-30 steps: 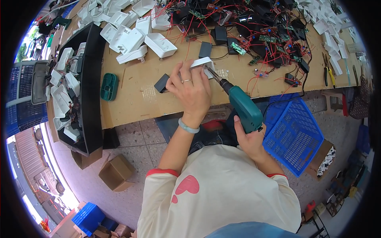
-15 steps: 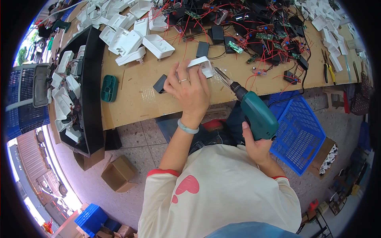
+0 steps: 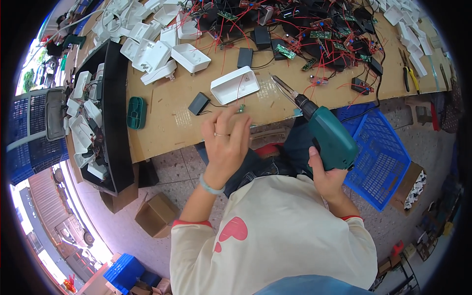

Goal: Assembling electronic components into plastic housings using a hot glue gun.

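Observation:
My right hand point(image 3: 327, 172) is wrapped around the handle of a green pistol-shaped soldering gun point(image 3: 332, 137). Its two slender metal prongs point up and left over the table, their tips just right of an open white plastic housing point(image 3: 233, 91). That housing lies on the tabletop, hollow side up, with a thin red wire across it. Over the table's front edge is my left hand point(image 3: 226, 142), fingers apart and slightly bent, no object visible in it. Just beyond its fingertips sits a small green circuit board point(image 3: 240, 108). A black box-shaped part point(image 3: 199, 103) with a cable rests to its left.
Black parts, red wires and circuit boards point(image 3: 320, 35) are heaped at the back. White housings point(image 3: 191, 58) pile up at back left. A black bin point(image 3: 118, 123) and a green tray point(image 3: 136, 112) stand left; yellow-handled pliers point(image 3: 411, 78) lie right. A blue crate point(image 3: 376, 162) stands below.
My left hand has let go of the white housing and drawn back toward me. The housing now lies flat on the table. The soldering gun has shifted slightly right and toward me.

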Available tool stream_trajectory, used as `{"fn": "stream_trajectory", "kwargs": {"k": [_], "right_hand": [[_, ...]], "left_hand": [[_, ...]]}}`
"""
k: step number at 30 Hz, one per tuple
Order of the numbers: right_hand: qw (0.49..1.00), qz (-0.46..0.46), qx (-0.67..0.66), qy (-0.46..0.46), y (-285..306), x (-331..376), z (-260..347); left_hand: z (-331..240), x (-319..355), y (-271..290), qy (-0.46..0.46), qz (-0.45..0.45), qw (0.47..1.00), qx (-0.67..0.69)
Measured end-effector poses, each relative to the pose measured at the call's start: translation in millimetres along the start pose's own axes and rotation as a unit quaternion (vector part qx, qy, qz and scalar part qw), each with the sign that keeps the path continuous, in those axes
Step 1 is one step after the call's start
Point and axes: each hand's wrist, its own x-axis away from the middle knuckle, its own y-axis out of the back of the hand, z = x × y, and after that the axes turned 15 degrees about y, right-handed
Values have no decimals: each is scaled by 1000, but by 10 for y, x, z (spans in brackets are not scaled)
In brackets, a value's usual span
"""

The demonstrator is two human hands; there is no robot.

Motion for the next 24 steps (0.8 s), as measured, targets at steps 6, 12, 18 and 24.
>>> {"fn": "stream_trajectory", "kwargs": {"k": [6, 12, 18, 24], "right_hand": [[999, -28, -17, -30, -37, -4, 33], [1000, -27, -2, -2, -37, -6, 37], [999, -44, -12, -6, 11, -10, 56], [998, -59, -17, -17, 24, -20, 44]], "left_hand": [[99, -97, 52, -37, 64, 997, -37], [-75, -312, -189, 22, 95, 980, -173], [-64, -464, -84, 24, 123, 990, -65], [34, -524, 17, 162, 139, 960, 183]]}}
